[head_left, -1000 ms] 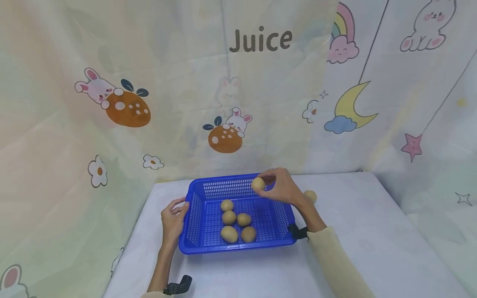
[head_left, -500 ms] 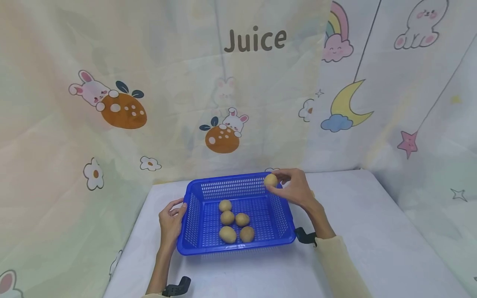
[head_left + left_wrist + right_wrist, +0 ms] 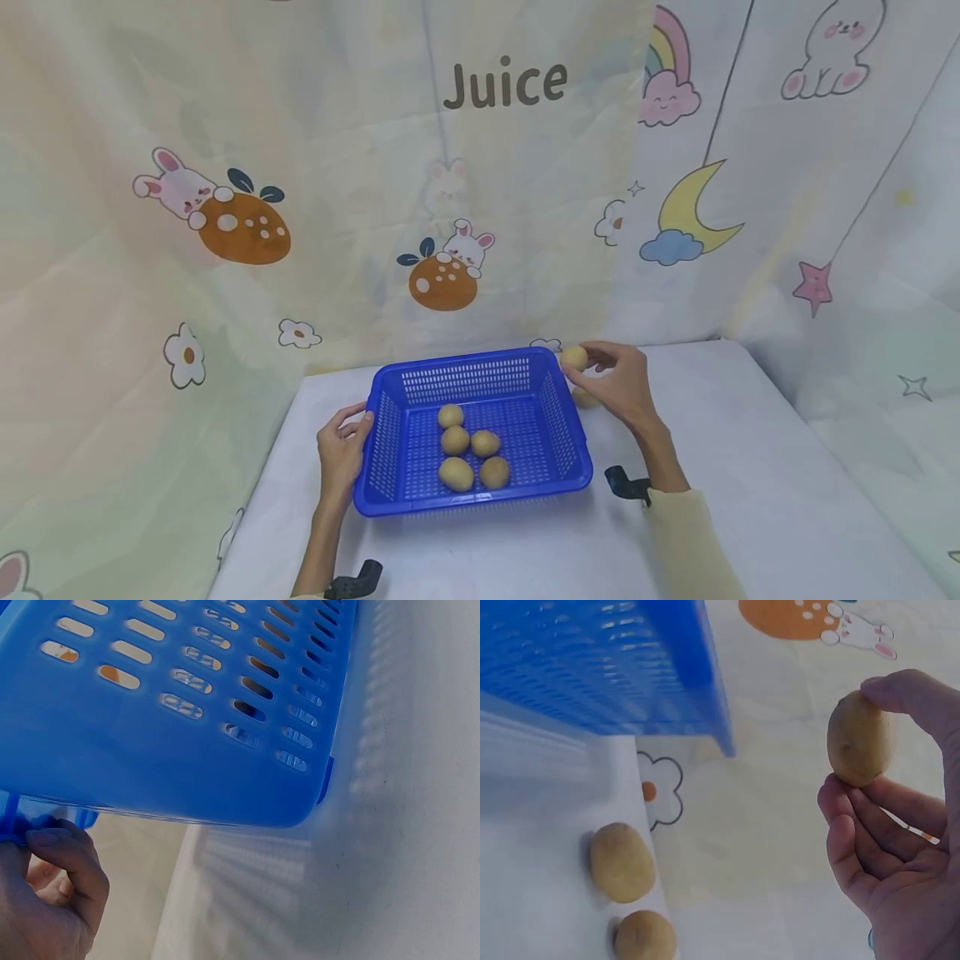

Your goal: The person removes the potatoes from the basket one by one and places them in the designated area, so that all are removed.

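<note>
A blue slotted basket (image 3: 465,363) sits mid-table with several potatoes (image 3: 454,439) on its floor. My left hand (image 3: 358,423) grips the basket's left rim; in the left wrist view its fingers (image 3: 56,892) curl under the blue wall (image 3: 187,712). My right hand (image 3: 583,365) pinches one potato (image 3: 573,357) in the air just outside the basket's far right corner. In the right wrist view that potato (image 3: 859,739) sits between thumb and fingers (image 3: 870,825). Two more potatoes (image 3: 621,862) (image 3: 645,937) lie on the table below it.
The white table (image 3: 750,467) is bare to the right of the basket. A cartoon-print curtain (image 3: 450,208) hangs close behind and along both sides. One loose potato (image 3: 585,399) shows partly under my right hand.
My right hand has carried the potato rightward, from over the basket's far side to outside its far right corner. The left hand has kept its grip on the rim.
</note>
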{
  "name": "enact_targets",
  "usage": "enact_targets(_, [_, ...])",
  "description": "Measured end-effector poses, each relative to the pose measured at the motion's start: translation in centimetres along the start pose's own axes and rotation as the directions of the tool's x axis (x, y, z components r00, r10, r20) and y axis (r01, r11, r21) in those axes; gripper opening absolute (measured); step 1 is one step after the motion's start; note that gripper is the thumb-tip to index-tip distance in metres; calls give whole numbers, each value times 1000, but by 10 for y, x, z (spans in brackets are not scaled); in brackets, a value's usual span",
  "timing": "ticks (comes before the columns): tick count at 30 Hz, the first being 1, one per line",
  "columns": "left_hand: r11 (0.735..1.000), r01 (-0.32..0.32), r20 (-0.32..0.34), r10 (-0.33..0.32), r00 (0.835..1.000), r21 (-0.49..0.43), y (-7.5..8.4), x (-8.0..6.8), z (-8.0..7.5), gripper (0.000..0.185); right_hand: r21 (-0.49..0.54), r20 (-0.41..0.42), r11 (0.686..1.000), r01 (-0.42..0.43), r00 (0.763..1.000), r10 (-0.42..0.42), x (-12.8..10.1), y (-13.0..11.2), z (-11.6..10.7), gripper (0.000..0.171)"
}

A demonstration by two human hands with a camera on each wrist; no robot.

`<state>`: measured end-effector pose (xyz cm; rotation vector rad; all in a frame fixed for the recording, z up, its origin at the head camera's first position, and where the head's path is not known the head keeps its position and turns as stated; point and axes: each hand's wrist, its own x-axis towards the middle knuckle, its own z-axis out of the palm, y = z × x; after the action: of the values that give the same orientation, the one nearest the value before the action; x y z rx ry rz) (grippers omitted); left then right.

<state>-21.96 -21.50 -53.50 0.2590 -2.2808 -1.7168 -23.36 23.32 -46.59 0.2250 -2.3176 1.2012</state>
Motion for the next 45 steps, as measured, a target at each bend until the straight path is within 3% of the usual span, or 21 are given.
enact_targets(8, [1000,14,5,-14,1000,13,1,-2,-2,38,12,-150,991,-136,979,137,-16,17,0,43])
enact_targets(20, [1000,10,8,-10,1000,-4,2,-1,0,37,113,-310,956,-272,904,294,-43,40,21,45])
enact_targets(32, [999,8,11,-8,1000,-35,-2,2,0,36,96,-407,921,-378,829,383,-57,51,38,47])
enact_targets(39, [1000,6,5,-6,1000,-29,-1,1,0,36,40,-418,920,-391,829,371,-66,55,48,43])
enact_targets(45, [1000,7,4,-7,1000,-18,-2,1,0,37,35,-417,914,-403,825,380,-74,58,52,49])
